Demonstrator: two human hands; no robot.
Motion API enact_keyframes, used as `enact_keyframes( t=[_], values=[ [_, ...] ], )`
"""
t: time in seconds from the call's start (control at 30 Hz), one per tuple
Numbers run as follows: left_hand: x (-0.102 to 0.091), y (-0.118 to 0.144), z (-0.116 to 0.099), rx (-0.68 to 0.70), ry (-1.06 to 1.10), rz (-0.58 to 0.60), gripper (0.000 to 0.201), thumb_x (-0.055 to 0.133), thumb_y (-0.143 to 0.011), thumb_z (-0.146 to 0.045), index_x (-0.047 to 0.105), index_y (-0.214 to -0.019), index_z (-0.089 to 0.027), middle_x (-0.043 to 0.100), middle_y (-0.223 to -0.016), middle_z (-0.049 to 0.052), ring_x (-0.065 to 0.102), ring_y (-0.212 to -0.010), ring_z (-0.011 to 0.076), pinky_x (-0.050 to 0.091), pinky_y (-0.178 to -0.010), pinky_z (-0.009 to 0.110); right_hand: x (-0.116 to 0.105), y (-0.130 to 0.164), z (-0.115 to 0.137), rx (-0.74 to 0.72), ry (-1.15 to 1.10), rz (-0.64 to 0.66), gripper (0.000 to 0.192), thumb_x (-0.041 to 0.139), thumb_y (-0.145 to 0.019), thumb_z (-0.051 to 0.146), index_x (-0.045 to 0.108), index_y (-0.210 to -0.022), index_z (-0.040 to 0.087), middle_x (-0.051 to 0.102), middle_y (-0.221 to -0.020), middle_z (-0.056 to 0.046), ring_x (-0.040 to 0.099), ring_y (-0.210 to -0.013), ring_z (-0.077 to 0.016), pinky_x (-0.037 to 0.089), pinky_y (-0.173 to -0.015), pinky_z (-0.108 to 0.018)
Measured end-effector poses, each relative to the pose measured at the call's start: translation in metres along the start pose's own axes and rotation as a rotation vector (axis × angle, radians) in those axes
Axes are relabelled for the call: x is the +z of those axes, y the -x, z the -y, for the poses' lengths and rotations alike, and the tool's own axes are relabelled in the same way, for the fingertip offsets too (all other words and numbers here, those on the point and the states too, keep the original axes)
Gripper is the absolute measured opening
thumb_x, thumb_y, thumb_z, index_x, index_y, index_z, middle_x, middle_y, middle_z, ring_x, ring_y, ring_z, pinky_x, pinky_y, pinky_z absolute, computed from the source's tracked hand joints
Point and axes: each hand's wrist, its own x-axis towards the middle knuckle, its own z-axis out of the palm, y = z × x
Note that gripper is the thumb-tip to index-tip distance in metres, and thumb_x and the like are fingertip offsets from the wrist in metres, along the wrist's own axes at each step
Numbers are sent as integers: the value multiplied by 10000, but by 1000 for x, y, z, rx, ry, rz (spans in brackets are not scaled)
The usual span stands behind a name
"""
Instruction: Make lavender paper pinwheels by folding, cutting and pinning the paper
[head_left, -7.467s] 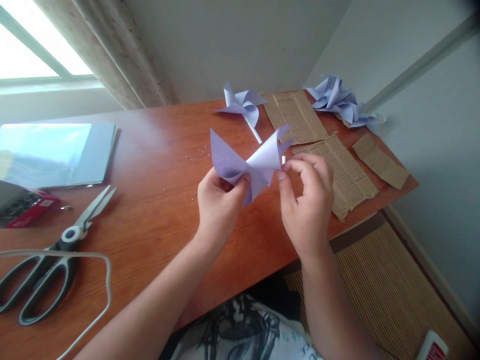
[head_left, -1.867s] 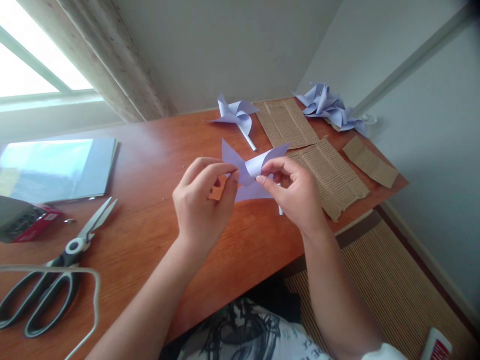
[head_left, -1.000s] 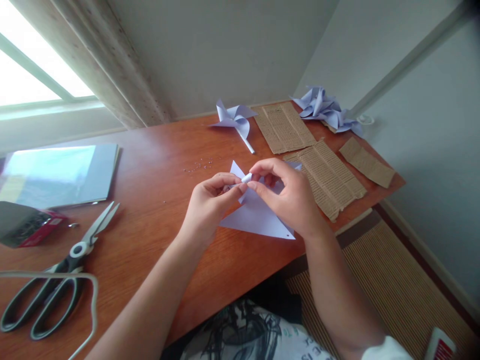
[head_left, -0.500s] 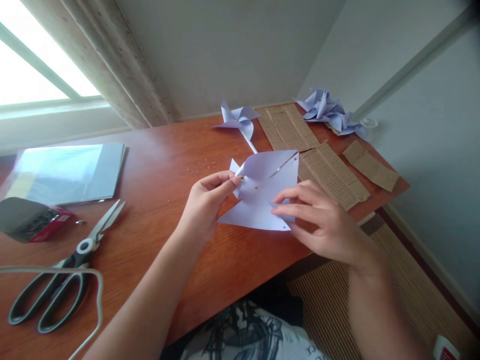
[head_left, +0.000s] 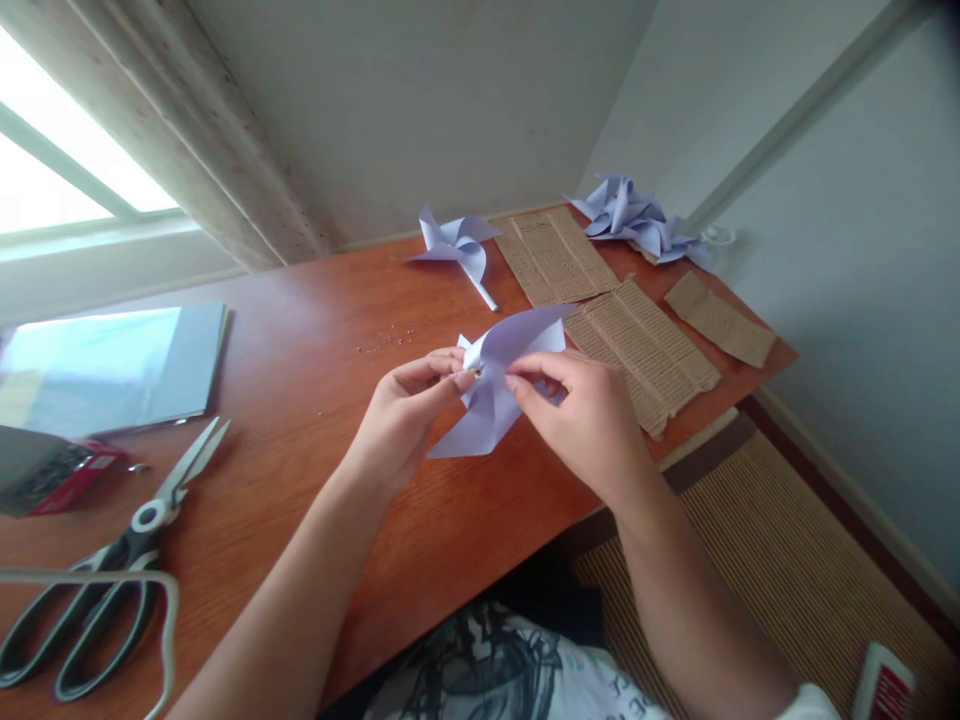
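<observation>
Scissors (head_left: 112, 560) lie left; 1 finished pinwheel (head_left: 452, 243) sits near cardboard strips (head_left: 600, 300).

Person is wearing a white top w/ black sketch-like print across the front, showing at lower centre of the view. A white short-sleeve edge is showing at the right upper arm, bottom right. Both forearms are showing bare: no watch, rings or gloves. Left hand (head_left: 394, 430) and right hand (head_left: 589, 425) are showing short, unpainted nails.
</observation>
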Motion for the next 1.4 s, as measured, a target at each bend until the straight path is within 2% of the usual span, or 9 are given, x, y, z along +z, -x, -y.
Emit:
enact_keyframes(
  t=[0.17, 0.3, 0.43, 0.6, 0.73, 0.93, 1.17, 1.4],
  values=[
    [-1, 0, 2, -9, 25, 55, 55, 828, -790, -202, 784, -782, -170, 704, -1031, 48, 628, -954, 140, 481, -897, 245, 6, -4, 10, -45, 74, -9, 130, 653, -917, 170, 752, -845, 215, 787, -880, -68, 696, -875, -250, 520, -812, -396],
    [0, 0, 2, -16, 2, 55, 77, 840, -770, -222, 781, -773, -173, 717, -1059, 64, 638, -944, 154, 490, -884, 262, 7, -4, 12, -39, 61, -51, 152, 633, -932, 163, 737, -832, 210, 783, -895, -74, 688, -870, -247, 514, -784, -383],
    [3, 1, 1, -27, 4, 22, 116, 871, -723, -246, 782, -754, -179, 730, -1065, 70, 647, -934, 165, 503, -875, 277, 9, -2, 13, -68, 73, -38, 158, 614, -957, 179, 731, -858, 215, 777, -881, -68, 674, -855, -240, 495, -776, -375],
    [5, 2, -1, -43, 9, 14, 138, 890, -702, -255, 778, -735, -181, 738, -1005, 50, 626, -829, 128, 510, -801, 244, 11, -1, 17, -81, 31, -33, 157, 596, -979, 185, 727, -897, 209, 776, -892, -57, 672, -849, -224, 488, -777, -359],
    [5, 2, -3, -45, 31, 6, 131, 889, -711, -249, 778, -739, -185, 739, -1029, 45, 621, -826, 120, 513, -785, 232, 10, -1, 18, -73, -26, -28, 158, 592, -983, 182, 723, -899, 208, 771, -883, -48, 673, -838, -210, 486, -748, -340],
    [6, 3, -2, -49, -3, 8, 169, 898, -701, -278, 765, -731, -178, 730, -916, 39, 618, -775, 122, 513, -766, 245, 10, -1, 18, -71, -64, -23, 158, 593, -988, 193, 717, -895, 218, 775, -906, -39, 672, -856, -206, 492, -750, -336],
    [4, 2, 3, -31, 5, 51, 142, 858, -763, -269, 793, -851, -178, 756, -930, 54, 660, -854, 149, 515, -833, 261, 10, -1, 14, -118, -71, -7, 137, 592, -995, 187, 715, -942, 216, 776, -954, -36, 667, -906, -211, 502, -840, -353],
    [-1, 2, 3, -39, 26, 93, 89, 829, -797, -247, 777, -795, -175, 742, -983, 48, 647, -910, 148, 500, -893, 264, 8, -2, 13, -141, -24, 16, 162, 576, -1005, 203, 707, -913, 219, 756, -907, -37, 648, -876, -210, 490, -818, -353]
  ],
)
